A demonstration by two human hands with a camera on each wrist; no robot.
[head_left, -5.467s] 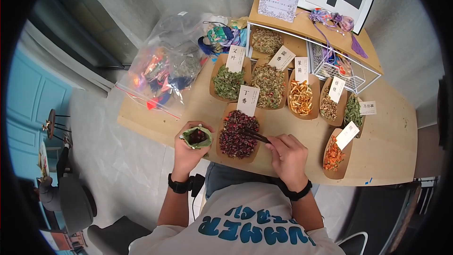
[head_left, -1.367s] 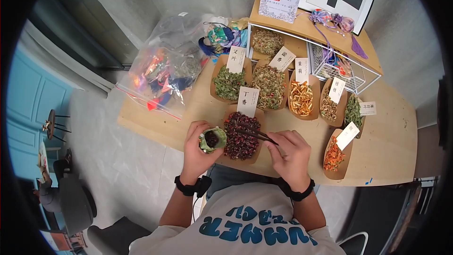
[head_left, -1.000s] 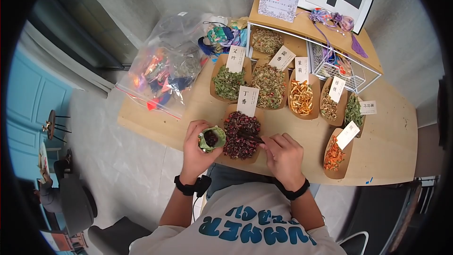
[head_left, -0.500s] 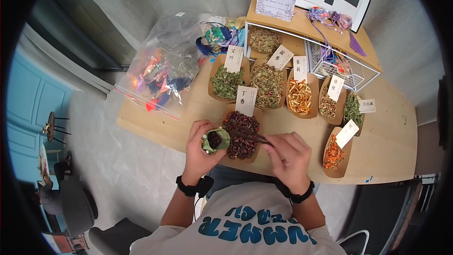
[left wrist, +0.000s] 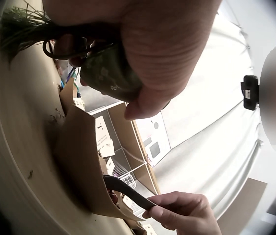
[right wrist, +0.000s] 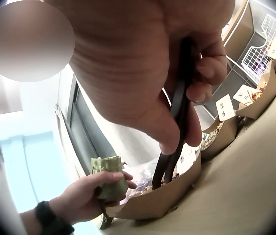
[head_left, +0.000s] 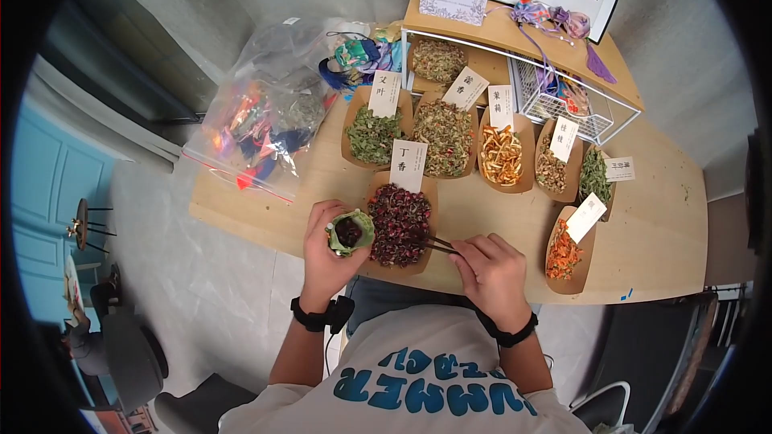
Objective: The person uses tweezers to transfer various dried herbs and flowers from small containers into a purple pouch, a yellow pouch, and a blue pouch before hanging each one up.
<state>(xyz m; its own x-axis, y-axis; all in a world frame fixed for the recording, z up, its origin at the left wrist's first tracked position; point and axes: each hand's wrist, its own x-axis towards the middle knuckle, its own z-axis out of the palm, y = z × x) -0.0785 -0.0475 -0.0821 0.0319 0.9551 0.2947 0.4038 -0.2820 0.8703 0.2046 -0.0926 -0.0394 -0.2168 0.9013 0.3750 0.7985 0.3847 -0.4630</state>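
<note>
Green patterned cloth, gathered into a small open-mouthed pouch [head_left: 349, 231], sits in my left hand [head_left: 327, 253], whose fingers curl round its body so the opening faces up; something dark shows inside it. I hold the pouch touching the left edge of a brown paper boat tray heaped with dark red dried buds [head_left: 400, 225], near the front edge of the pale wooden worktop [head_left: 659, 241], which I judge keeps the carry from tray to pouch short. My right hand [head_left: 492, 269] is closed on a pair of dark tongs [head_left: 438, 244], pinched between thumb and fingers, and their tips reach into the right side of the bud heap. In the right wrist view the two dark arms [right wrist: 174, 137] run down from my grip into the tray, with the pouch [right wrist: 107, 176] just beyond it. Behind this tray stand more paper trays in a row, each with an upright white label card: green leaves [head_left: 373, 135], a pale green mix [head_left: 442, 135], orange peel strips [head_left: 502, 156]; another tray of orange-red pieces [head_left: 562, 255] lies well to the right. A clear plastic bag of coloured cloth pieces [head_left: 265, 120] lies at the worktop's left end, and a white wire rack with a wooden top [head_left: 555, 64] stands at the back.
</note>
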